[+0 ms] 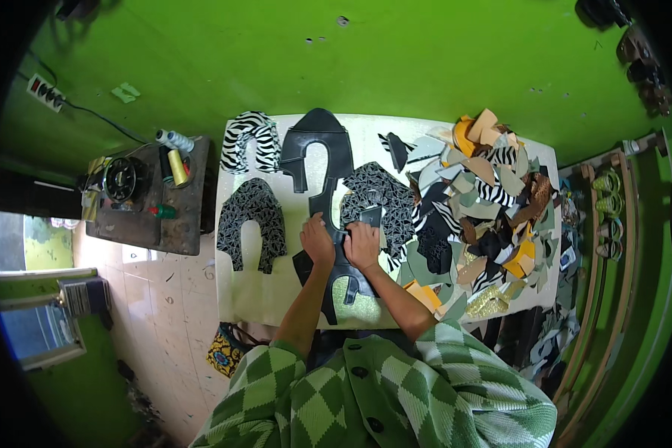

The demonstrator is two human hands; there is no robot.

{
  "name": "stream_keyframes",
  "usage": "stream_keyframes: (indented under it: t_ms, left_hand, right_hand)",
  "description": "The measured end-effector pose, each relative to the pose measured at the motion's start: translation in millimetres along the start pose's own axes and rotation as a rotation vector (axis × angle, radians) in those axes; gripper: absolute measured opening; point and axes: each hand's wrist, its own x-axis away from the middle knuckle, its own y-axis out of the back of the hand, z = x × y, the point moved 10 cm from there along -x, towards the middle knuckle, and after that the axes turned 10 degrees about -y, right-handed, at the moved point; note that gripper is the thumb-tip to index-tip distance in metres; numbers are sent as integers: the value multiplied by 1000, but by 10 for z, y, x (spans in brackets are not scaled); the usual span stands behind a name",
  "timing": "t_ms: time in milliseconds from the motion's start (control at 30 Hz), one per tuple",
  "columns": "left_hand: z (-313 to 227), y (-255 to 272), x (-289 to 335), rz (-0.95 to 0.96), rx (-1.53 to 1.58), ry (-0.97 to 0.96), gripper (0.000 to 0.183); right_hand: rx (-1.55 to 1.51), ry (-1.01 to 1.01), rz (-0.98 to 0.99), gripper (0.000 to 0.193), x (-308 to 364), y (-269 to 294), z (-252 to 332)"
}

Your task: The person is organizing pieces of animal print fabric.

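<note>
Both my hands rest on black, leather-like cut pieces (317,142) that run in a curved chain down the middle of a white table (246,302). My left hand (317,240) lies on the narrow middle part, fingers stretched forward. Close beside it, my right hand (362,245) presses flat with its fingers a little apart, near a small dark piece (370,216). Under and beyond that piece lies a black-and-grey patterned piece (384,187). Left of my hands are a similar U-shaped patterned piece (240,205) and a zebra-striped one (235,140).
A heap of mixed scraps (485,194) covers the table's right side. At the left, a dark wooden stand (138,224) holds thread cones (178,168) and a handwheel (122,179). Shoes (608,194) sit on a rack at the right; a patterned bag (224,352) is by the table's front.
</note>
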Motion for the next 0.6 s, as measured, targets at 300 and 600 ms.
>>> stream_keyframes:
  t_ms: [300, 600]
  left_hand:
    - [-261, -89, 70, 75, -15, -235, 15]
    - [-317, -71, 119, 75, 3, -279, 19]
  right_hand:
    - [50, -92, -42, 20, -43, 1, -95]
    - [193, -382, -114, 16, 130, -82, -191]
